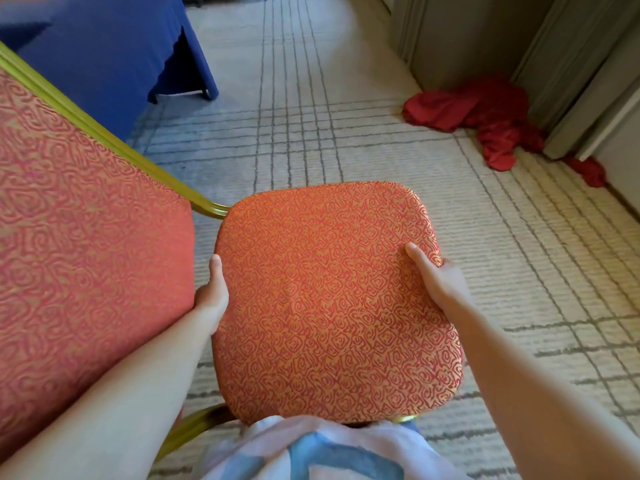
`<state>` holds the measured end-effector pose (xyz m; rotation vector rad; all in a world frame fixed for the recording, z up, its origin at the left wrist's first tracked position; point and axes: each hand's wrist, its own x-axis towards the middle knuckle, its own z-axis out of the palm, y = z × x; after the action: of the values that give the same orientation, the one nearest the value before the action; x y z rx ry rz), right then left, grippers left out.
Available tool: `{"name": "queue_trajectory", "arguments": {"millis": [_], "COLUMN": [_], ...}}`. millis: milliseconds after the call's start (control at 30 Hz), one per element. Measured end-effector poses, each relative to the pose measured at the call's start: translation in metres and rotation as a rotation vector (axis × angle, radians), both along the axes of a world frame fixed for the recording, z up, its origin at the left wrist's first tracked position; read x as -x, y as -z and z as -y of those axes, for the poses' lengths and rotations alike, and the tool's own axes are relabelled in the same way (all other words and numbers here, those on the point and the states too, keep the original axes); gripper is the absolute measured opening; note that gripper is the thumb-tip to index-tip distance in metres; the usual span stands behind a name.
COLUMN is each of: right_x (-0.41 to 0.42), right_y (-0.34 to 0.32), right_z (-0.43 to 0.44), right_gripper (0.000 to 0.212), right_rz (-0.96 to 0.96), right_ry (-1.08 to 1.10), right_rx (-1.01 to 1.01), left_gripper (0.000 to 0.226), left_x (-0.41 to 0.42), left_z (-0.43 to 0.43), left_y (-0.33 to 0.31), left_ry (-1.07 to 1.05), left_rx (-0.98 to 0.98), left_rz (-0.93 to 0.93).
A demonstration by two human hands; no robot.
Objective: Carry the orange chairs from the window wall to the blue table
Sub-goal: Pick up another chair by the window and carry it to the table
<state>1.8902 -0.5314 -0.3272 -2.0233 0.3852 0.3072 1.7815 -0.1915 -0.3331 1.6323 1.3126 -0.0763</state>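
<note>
Far left: backrest [79, 237] of the orange chair [332, 299], padded, patterned fabric, edged by a gold frame [104, 133] of metal tube. Blue worktop [114, 46] behind it at upper left, cloth hanging to the carpet [346, 116], near but not touching the chair. Left hand [211, 292] grips the seat's edge on the backrest side, thumb lying on top of the cushion, fingers hidden underneath. Seat [329, 237] sits in front of the torso, just above the shirt [329, 452], backrest turned to the person's left. Legs are out of view, so cannot tell whether the chair is off the floor. Right hand [436, 275] clamps the opposite seat edge, thumb on top, fingers curled under and out of sight. Hands are well apart, one on each side of the cushion. Judgement: the metal frame makes it stiff and moderately heavy, and the tall back likely pulls weight to the left. The cushion gives under the thumbs and the woven cover is not slippery. The firmest purchase is probably the hard seat base or frame under the padding, not the padding itself. Far right: crumpled red cloth [485, 112] on the carpet against the wall, well clear of the chair.
</note>
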Motion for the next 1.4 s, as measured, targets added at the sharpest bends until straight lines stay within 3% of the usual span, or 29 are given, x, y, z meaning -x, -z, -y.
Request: {"name": "queue_trajectory", "arguments": {"millis": [200, 367, 500, 633, 767, 833, 900, 1033, 1133, 1300, 1400], "right_x": [-0.159, -0.289, -0.360, -0.417, -0.499, -0.537, -0.569, -0.631, -0.686, -0.763, -0.813], "right_y": [0.013, 0.002, 0.006, 0.015, 0.028, 0.030, 0.027, 0.013, -0.004, -0.014, -0.013], "right_z": [-0.054, -0.098, -0.129, -0.161, -0.214, -0.248, -0.285, -0.348, -0.386, -0.448, -0.494], "right_gripper": [0.079, 0.075, 0.094, 0.094, 0.124, 0.114, 0.090, 0.088, 0.064, 0.074, 0.057], "right_rz": [-0.036, -0.090, -0.110, -0.141, -0.149, -0.145, -0.124, -0.099, -0.091, -0.024, -0.036], "right_ry": [-0.079, -0.122, -0.094, -0.095, -0.120, -0.104, -0.087, -0.064, -0.083, -0.165, -0.276], "right_rx": [0.027, 0.001, -0.026, -0.032, -0.029, -0.051, -0.066, -0.094, -0.076, -0.015, 0.034], "left_gripper": [0.105, 0.095, 0.094, 0.092, 0.097, 0.097, 0.096, 0.095, 0.097, 0.099, 0.107], "left_x": [-0.129, -0.238, -0.321, -0.390, -0.458, -0.498, -0.541, -0.615, -0.656, -0.705, -0.722], "left_z": [-0.038, -0.075, -0.114, -0.151, -0.203, -0.237, -0.275, -0.340, -0.377, -0.427, -0.456], "left_y": [0.012, 0.010, -0.002, -0.001, 0.015, 0.022, 0.024, 0.011, 0.002, 0.000, 0.011], "left_ry": [-0.097, -0.146, -0.112, -0.065, -0.096, -0.094, -0.076, -0.037, -0.071, -0.191, -0.313], "left_rx": [0.054, 0.028, -0.033, -0.035, -0.014, -0.025, -0.040, -0.051, -0.011, 0.079, 0.106], "left_rz": [-0.007, -0.007, -0.018, -0.025, -0.047, -0.042, -0.017, -0.013, 0.021, 0.062, 0.059]}}
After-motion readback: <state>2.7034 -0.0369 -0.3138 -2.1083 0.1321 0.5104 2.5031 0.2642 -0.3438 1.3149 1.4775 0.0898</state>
